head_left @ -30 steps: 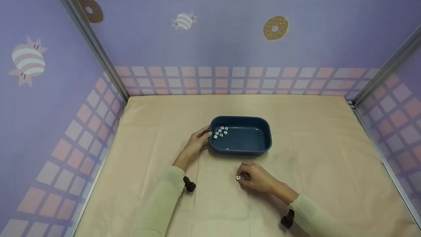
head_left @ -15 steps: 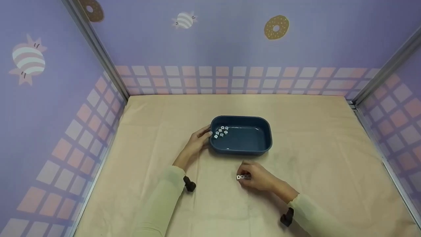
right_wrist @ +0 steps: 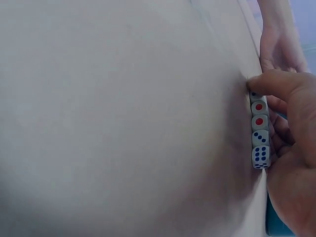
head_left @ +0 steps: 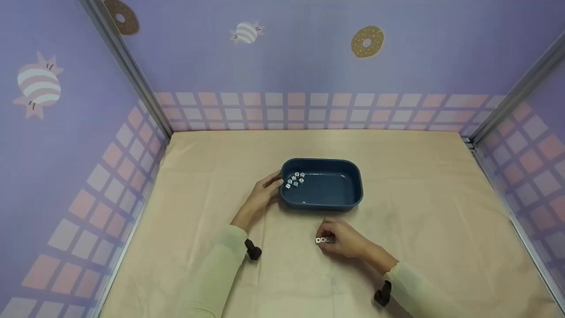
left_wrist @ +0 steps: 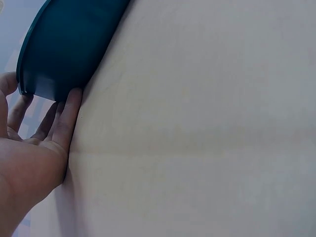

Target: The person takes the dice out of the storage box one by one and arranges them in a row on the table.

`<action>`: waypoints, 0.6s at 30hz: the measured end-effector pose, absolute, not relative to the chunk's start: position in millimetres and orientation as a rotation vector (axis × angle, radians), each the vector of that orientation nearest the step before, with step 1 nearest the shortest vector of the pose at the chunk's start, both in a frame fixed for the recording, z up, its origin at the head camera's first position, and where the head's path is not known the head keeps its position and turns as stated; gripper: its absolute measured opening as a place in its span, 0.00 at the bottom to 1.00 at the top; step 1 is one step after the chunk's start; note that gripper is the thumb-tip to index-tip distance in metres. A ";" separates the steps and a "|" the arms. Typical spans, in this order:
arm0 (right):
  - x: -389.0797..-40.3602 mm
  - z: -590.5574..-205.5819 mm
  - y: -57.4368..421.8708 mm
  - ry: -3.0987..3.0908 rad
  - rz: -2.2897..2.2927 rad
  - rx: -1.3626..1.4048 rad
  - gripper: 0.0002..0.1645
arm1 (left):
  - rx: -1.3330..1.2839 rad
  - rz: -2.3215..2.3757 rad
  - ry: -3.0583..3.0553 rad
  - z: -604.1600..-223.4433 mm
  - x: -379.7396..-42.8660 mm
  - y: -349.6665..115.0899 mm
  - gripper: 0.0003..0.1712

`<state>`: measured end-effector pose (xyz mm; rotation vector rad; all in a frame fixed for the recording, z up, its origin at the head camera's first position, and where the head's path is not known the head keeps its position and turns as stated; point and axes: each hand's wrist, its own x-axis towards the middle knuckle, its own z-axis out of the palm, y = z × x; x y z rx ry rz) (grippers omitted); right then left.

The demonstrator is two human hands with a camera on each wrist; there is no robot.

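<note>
My left hand holds the left end of a dark blue rectangular tub, thumb at its rim and fingers against the outer wall. In the left wrist view, those fingertips touch the tub's end near the cloth. Several loose white dice lie in the tub's left part. In front of the tub, my right hand holds a straight row of dice on the cloth. The right wrist view shows the row with red and blue pips; a digit of the right hand covers part of the end die.
A beige cloth covers the table. Purple walls with pink and white squares close off the back and both sides. A small white speck shows at the tub's near inner edge.
The head view has shifted slightly. Both hands and the tub keep their places, and the dice row stays in the right hand's fingers.
</note>
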<state>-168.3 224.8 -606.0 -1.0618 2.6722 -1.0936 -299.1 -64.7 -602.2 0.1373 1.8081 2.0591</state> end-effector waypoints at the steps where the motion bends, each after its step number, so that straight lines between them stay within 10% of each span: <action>1: -167.9 -606.6 225.2 2.678 -1.097 -1.077 0.07 | 0.139 2.065 1.797 -602.6 -299.0 -64.5 0.30; 18: -169.6 -603.0 226.7 2.642 -1.098 -1.039 0.10 | 0.155 2.098 1.797 -605.6 -300.8 -63.0 0.30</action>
